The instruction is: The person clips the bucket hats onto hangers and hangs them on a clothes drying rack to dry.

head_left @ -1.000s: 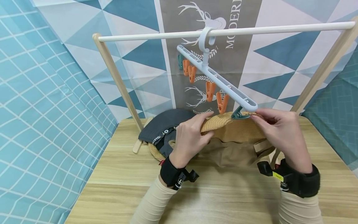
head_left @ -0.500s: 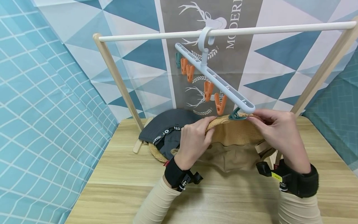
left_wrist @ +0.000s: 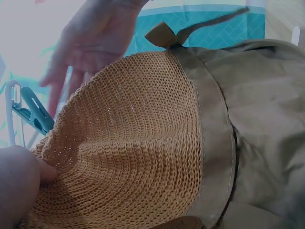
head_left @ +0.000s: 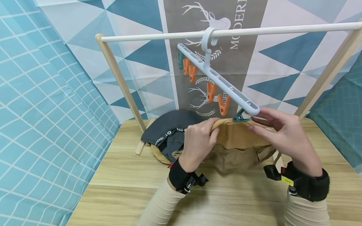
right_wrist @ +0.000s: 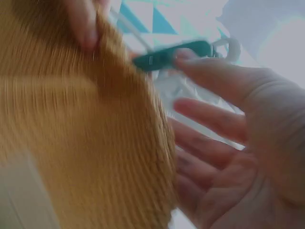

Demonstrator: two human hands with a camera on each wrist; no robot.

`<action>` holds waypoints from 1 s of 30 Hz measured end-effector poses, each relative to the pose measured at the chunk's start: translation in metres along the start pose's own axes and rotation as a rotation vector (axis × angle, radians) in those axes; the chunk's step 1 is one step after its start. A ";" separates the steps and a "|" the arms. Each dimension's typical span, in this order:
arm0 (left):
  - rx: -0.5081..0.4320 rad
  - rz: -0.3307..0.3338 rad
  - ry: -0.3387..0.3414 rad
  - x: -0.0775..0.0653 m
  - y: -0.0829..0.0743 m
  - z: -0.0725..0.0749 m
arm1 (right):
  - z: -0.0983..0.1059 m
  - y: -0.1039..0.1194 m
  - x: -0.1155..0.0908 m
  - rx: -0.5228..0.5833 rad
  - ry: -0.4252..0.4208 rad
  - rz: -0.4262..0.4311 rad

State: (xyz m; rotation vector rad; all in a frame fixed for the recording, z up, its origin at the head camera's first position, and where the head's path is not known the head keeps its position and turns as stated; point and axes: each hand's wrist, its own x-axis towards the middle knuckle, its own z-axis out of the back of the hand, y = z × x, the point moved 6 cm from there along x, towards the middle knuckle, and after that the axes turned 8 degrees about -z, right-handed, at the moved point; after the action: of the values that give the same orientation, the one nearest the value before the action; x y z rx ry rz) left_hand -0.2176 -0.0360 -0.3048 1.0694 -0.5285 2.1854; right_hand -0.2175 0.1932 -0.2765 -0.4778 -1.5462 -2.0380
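Note:
A tan sun hat point(head_left: 240, 136) with a woven brim and khaki cloth crown has its brim raised off the table. My left hand point(head_left: 196, 142) pinches the brim edge between thumb and fingers. Just right of that, a teal clip point(head_left: 239, 116) at the near end of the pale blue hanger point(head_left: 226, 86) has its jaws at the brim edge. My right hand point(head_left: 288, 135) is beside this clip, fingers spread and apart from the thumb. In the right wrist view the thumb tip lies by the clip point(right_wrist: 174, 55); whether they touch I cannot tell.
The hanger hooks over a white rod point(head_left: 268, 31) on a wooden stand. Several orange clips point(head_left: 223, 105) and another teal clip point(head_left: 180, 60) hang along it. Behind my left hand lies a dark grey cap point(head_left: 169, 125). Wooden table point(head_left: 118, 188) underneath.
My right hand's fingers have loosened and parted from the clip and brim. The left hand has shifted slightly right along the brim, and the clip now stays on the brim edge.

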 end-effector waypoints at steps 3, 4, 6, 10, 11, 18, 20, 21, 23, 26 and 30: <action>0.000 0.007 0.018 0.001 -0.001 -0.001 | -0.004 0.007 0.001 0.220 0.016 0.040; -0.001 0.007 0.025 0.001 -0.002 -0.001 | -0.006 0.009 0.001 0.257 0.018 0.039; 0.000 0.007 0.037 0.001 -0.003 -0.002 | -0.009 0.012 0.002 0.291 0.019 0.030; -0.007 -0.003 0.052 0.001 -0.005 -0.002 | -0.015 0.016 0.003 0.302 0.033 -0.012; -0.007 -0.005 0.052 0.002 -0.005 -0.002 | -0.016 0.016 0.003 0.308 0.039 -0.012; -0.033 -0.017 0.028 0.003 -0.005 -0.002 | -0.020 0.018 0.002 0.318 0.024 0.003; -0.057 -0.016 0.023 0.002 -0.004 -0.003 | -0.021 0.017 0.002 0.318 0.023 0.010; -0.070 -0.014 0.018 0.002 -0.003 -0.003 | -0.021 0.017 0.003 0.307 0.024 0.009; -0.096 -0.013 0.007 0.002 -0.003 -0.002 | -0.020 0.017 0.003 0.295 0.023 0.010; -0.131 -0.016 -0.012 0.002 -0.002 0.000 | -0.017 0.016 0.003 0.266 -0.003 0.013; -0.139 -0.032 -0.034 0.003 -0.002 0.001 | -0.015 0.016 0.003 0.261 -0.021 -0.002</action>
State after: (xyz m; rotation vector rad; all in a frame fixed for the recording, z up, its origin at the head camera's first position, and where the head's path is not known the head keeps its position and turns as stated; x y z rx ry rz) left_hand -0.2172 -0.0338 -0.3021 1.0350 -0.6637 2.0732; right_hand -0.2102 0.1751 -0.2668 -0.3977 -1.7938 -1.8015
